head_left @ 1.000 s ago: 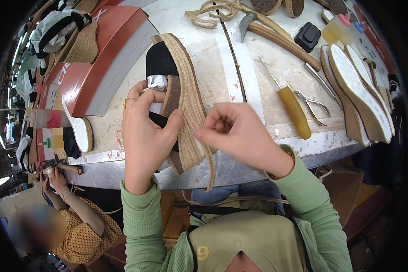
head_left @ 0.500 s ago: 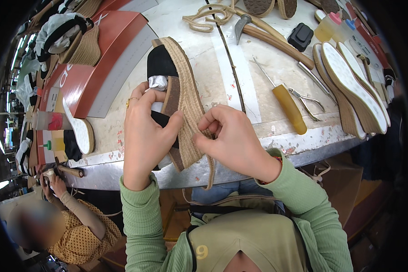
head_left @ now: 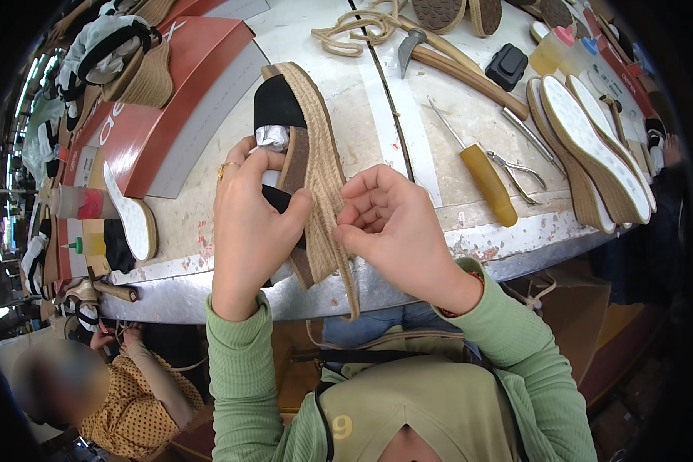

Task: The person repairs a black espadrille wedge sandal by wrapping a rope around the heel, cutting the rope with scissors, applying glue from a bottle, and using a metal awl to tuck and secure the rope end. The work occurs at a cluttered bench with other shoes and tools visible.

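Observation:
A wedge sandal point(head_left: 303, 154) with black straps and a rope-wrapped side lies on the bench, toe pointing away from me. White paper stuffing shows under its straps. My left hand point(head_left: 254, 219) is wrapped round the sandal from the left, thumb across the inner edge and fingertips by the paper. My right hand point(head_left: 396, 231) is at the sandal's right edge, fingers curled and thumb tip on the jute braid point(head_left: 348, 285). The braid seems pinched there, though the fingers partly hide it. Its lower part loops loose past the heel, over the bench edge.
Right of the sandal lie a yellow-handled awl point(head_left: 489, 185), pliers point(head_left: 520, 171), a hammer point(head_left: 470, 77) and several wedge soles point(head_left: 593, 146). Red shoe boxes point(head_left: 185, 85) and squeeze bottles point(head_left: 92, 242) stand left. A co-worker point(head_left: 142, 389) sits at lower left. The metal bench edge point(head_left: 185, 296) runs nearest me.
My right hand has opened slightly and shifted a little right and up, its fingers less tightly curled. My left hand keeps its hold on the sandal. The co-worker's hands have moved lower.

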A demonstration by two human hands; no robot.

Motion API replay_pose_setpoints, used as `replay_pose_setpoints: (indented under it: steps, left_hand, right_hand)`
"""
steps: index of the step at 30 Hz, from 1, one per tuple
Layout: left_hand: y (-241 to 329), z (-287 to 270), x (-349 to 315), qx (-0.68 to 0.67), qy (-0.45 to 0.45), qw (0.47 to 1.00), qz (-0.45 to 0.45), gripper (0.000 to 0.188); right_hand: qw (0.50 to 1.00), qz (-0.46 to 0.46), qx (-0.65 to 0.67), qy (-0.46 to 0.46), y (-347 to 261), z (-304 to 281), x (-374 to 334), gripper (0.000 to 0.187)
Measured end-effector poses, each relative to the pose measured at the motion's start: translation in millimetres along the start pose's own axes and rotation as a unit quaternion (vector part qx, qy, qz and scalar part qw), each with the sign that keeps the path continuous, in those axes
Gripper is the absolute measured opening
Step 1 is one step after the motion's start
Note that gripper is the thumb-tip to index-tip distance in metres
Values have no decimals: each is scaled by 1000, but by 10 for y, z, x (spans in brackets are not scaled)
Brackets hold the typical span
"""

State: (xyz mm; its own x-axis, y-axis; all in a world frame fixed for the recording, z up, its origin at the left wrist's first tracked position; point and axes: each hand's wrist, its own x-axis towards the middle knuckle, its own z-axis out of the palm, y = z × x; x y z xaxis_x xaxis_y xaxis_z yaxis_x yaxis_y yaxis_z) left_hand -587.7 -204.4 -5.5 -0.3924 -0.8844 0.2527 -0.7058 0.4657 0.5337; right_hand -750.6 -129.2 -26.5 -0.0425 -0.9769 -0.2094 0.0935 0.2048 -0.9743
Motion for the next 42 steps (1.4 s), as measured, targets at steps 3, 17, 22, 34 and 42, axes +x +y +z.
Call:
replay_pose_setpoints:
  steps: [3, 17, 22, 34, 42]
  left_hand:
    - [-17, 10, -2, 2, 1, 1000, 0, 25]
    - [7, 21, 4, 5, 15, 1000, -5, 29]
    - [5, 45, -8, 21, 30, 999, -2, 30]
    - [6, 50, 2, 23, 32, 999, -15, 29]
    - [22, 60, -12, 26, 46, 998, -14, 28]
  right_hand:
    - [1000, -4, 21, -13, -3, -17, 11, 37]
    - [998, 20, 46, -25, -20, -54, 87, 44]
    - [987, 92, 130, -29, -59, -128, 120, 42]
    - [993, 93, 46, -64, -75, -132, 103, 25]
    - [999, 23, 26, 4, 79, 16, 26, 22]
